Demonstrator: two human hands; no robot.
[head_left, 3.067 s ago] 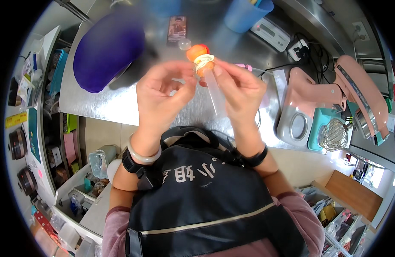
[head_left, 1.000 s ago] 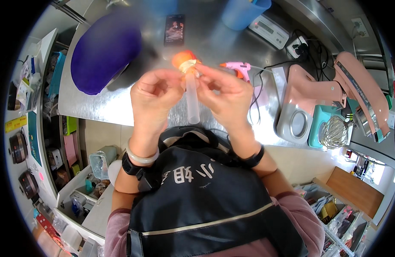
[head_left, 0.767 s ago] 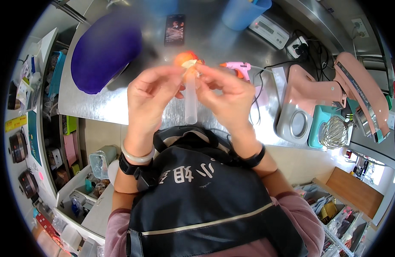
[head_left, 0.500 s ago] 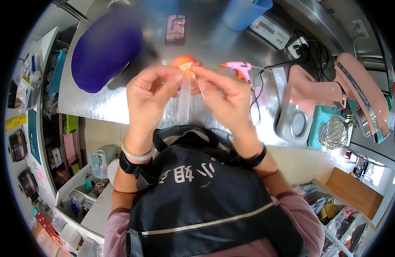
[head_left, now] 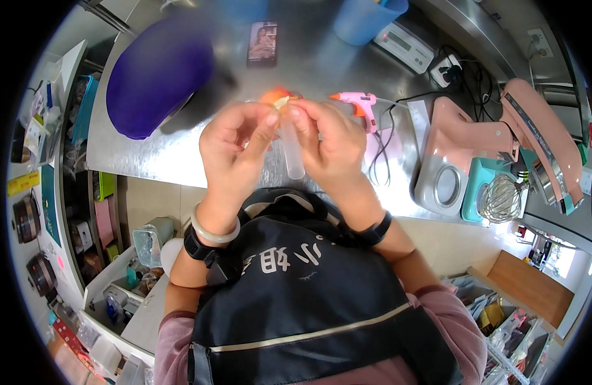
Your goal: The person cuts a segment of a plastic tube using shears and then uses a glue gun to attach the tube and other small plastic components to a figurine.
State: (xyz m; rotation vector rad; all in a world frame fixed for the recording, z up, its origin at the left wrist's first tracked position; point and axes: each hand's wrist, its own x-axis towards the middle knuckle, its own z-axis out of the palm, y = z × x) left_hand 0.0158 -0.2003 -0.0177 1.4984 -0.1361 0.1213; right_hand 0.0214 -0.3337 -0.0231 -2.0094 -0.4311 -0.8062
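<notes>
Slanting between both hands (head_left: 235,146) (head_left: 338,142) is a translucent tube (head_left: 292,151).

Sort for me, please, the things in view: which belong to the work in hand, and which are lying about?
Belong to the work:
translucent tube, held
orange-and-cream piece at its far end, partly hidden
pink glue gun, perhaps; it lies untouched

Apparently just lying about:
phone
digital scale
blue container
pink mixer
</notes>
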